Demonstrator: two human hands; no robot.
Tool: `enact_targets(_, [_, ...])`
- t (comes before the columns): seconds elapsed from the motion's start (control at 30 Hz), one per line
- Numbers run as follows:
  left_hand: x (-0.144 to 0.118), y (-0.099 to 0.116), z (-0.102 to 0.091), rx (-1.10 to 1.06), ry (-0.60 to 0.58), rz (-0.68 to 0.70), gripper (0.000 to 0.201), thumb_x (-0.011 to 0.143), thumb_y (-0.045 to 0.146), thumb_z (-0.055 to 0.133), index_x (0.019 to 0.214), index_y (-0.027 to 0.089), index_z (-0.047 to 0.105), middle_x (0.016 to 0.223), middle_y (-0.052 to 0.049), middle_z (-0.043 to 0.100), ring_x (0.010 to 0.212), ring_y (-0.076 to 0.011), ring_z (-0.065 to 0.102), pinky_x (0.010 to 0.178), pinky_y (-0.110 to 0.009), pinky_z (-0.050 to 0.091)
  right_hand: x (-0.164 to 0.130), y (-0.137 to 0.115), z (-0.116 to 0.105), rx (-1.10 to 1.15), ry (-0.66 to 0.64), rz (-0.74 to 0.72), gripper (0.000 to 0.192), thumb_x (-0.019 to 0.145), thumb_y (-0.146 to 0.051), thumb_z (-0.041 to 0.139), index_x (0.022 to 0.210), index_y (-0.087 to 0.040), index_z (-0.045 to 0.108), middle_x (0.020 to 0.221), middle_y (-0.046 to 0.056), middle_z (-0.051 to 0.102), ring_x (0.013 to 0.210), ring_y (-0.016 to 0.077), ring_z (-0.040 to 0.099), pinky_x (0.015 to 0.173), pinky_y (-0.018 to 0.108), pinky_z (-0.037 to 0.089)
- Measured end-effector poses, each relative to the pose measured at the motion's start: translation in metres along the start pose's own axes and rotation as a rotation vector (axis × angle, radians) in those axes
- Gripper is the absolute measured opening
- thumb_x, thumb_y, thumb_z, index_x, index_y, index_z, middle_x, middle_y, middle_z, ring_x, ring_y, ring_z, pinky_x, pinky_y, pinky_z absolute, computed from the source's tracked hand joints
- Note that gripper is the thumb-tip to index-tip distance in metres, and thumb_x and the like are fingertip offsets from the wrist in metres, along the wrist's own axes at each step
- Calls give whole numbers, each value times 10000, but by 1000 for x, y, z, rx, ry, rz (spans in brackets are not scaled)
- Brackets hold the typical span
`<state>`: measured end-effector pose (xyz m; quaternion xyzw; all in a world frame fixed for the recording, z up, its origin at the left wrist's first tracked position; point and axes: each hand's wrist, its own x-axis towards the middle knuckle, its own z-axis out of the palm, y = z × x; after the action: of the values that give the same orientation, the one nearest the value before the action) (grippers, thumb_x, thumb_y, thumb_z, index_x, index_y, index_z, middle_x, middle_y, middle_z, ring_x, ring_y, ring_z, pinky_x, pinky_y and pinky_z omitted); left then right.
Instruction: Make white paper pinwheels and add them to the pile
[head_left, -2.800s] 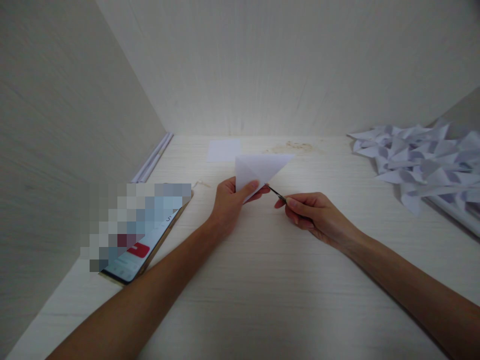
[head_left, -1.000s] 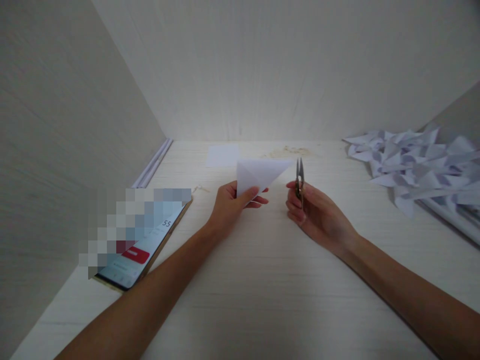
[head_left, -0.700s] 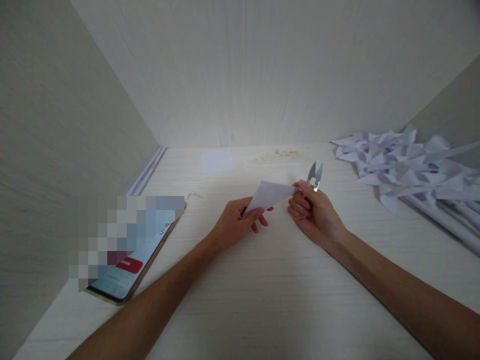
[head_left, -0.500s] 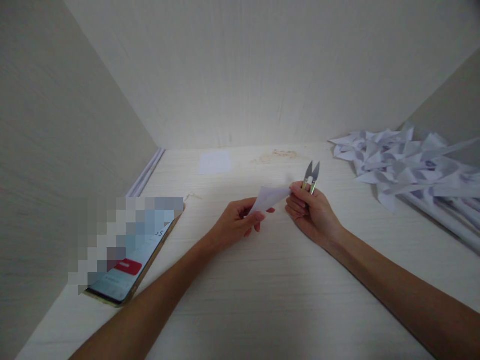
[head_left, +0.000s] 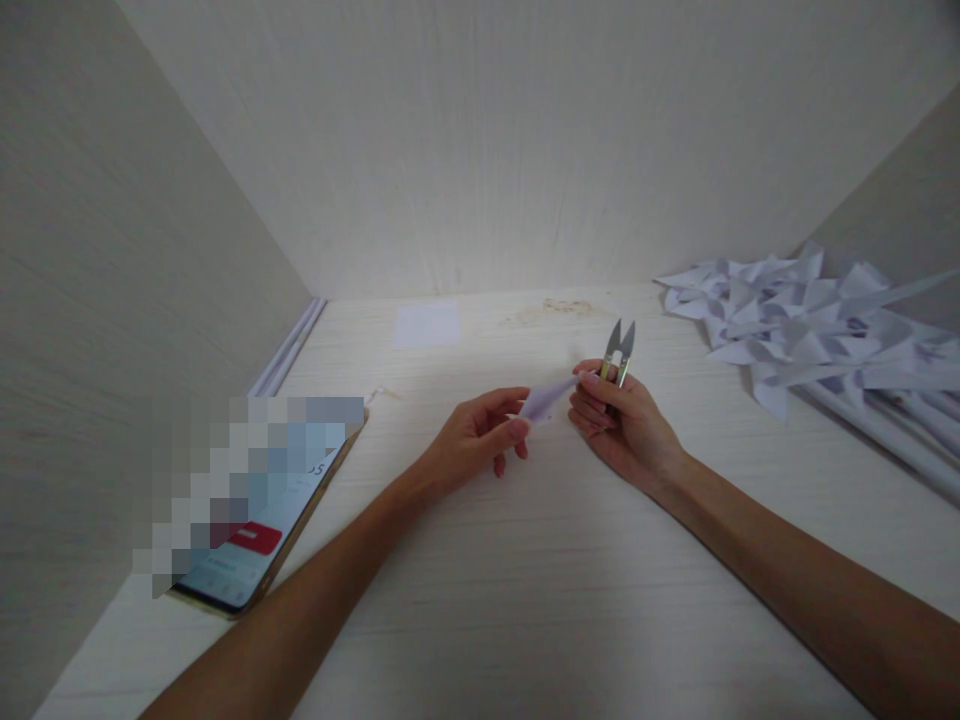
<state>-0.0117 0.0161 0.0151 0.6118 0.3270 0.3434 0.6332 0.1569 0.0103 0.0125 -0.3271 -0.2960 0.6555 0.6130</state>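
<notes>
Both forearms reach in from the near edge and meet over the middle of the surface (head_left: 525,600). The left hand (head_left: 472,440) lies palm turned inward, thumb above and fingers (head_left: 517,430) curled below, pinching the near end of a folded paper piece (head_left: 546,398). The right hand (head_left: 622,425) faces it from the other side, knuckles up, its fingers wrapped around the handle of small thread snips (head_left: 618,352) and its fingertips also touching the far tip of the paper. The blades of the snips point up and away from the person and stand slightly apart.

The surface is pale wood grain, enclosed by a back wall (head_left: 525,150) and a left side wall of the same light material, with a lamp-bright patch where the surface meets the back wall. A phone (head_left: 259,535) lies to the left near the forearm, its screen partly pixelated, showing a red button. Thin white strips (head_left: 289,345) run along the left wall. A flat square paper sheet (head_left: 427,325) lies near the back, with a brownish stain (head_left: 559,308) beside it. A heap of folded paper shapes (head_left: 810,325) fills the right side.

The folded paper piece is white with a faint lilac shade, narrow and pointed, held just above the surface between the two hands, seen almost edge-on.
</notes>
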Motion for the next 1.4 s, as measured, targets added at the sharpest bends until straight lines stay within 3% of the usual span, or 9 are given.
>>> enact_targets(0.27, [-1, -3, -1, -24, 18, -91, 565, 543, 274, 701, 1074, 159, 543, 1023, -101, 564, 676, -112, 550, 447, -180, 438, -4, -4, 2, -37, -32, 29, 112, 595, -120, 593, 694, -170, 593, 441, -86, 350, 377, 31, 231, 372, 189, 196])
enact_targets(0.53, [-1, -2, -3, -167, 31, -115, 475, 570, 263, 694, 1027, 174, 599, 1004, -80, 597, 705, -126, 573, 543, -220, 467, -4, -10, 4, -69, -4, 92, 187, 524, -75, 510, 653, -160, 614, 437, -70, 394, 357, 21, 283, 370, 174, 222])
enact_targets(0.7, [1, -10, -6, -252, 117, -103, 367, 629, 329, 643, 951, 152, 644, 835, -69, 657, 660, -138, 586, 559, -235, 456, -1, -9, 1, -119, 16, 40, 234, 457, -25, 490, 623, -155, 592, 456, -68, 431, 350, 3, 271, 348, 154, 171])
enact_targets(0.93, [1, -11, -7, -139, 208, -89, 303, 590, 262, 691, 869, 154, 647, 748, -26, 669, 609, -118, 581, 559, -214, 435, 3, -4, -1, -182, 27, 15, 90, 529, -82, 617, 553, -132, 547, 417, -84, 365, 339, -8, 245, 335, 160, 140])
enact_targets(1.13, [2, -9, -9, -109, 291, -71, 321, 564, 268, 707, 856, 150, 643, 749, -31, 674, 605, -136, 590, 555, -239, 456, 4, -3, -3, -228, -8, -5, 199, 560, -157, 710, 531, -145, 513, 412, -96, 350, 327, -10, 236, 329, 171, 141])
enact_targets(1.4, [1, -10, -8, -121, 274, -92, 300, 534, 254, 732, 800, 146, 647, 726, -34, 682, 590, -133, 597, 544, -235, 467, 2, -3, -2, -191, 7, 22, 244, 523, -224, 754, 515, -133, 528, 424, -90, 345, 337, -12, 212, 311, 165, 107])
